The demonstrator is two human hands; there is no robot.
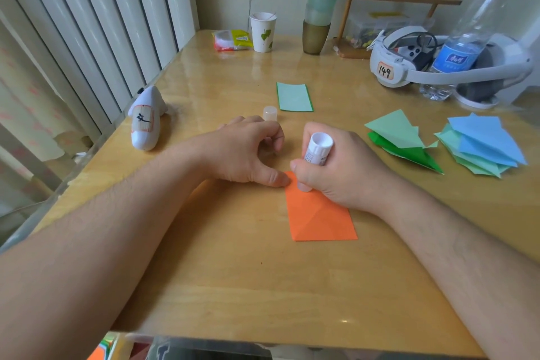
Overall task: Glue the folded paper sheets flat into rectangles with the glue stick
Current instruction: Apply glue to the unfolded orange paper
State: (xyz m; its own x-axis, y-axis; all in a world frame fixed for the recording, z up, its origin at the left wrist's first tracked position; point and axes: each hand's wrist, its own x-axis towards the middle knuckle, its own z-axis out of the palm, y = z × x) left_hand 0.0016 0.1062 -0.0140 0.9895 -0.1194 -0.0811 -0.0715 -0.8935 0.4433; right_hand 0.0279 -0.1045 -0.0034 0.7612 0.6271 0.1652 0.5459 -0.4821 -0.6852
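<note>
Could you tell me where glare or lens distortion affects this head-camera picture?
Head view: glare streaks the glossy wooden table near the white paper cup; wide-angle distortion bends the white vertical blinds and tilts the clear plastic water bottle; centre stays sharp.

near table [233,286] bare | cap [270,113] behind hands | paper stacks [482,149] right (loose)

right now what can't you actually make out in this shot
- Head view: glue stick tip on the orange paper, hidden by the right hand.
- Orange paper's far end: covered by both hands, left hand pressing its corner.
- Glue stick label: too small to read.
- Paper stack below the table: cut off by the bottom edge.
</note>
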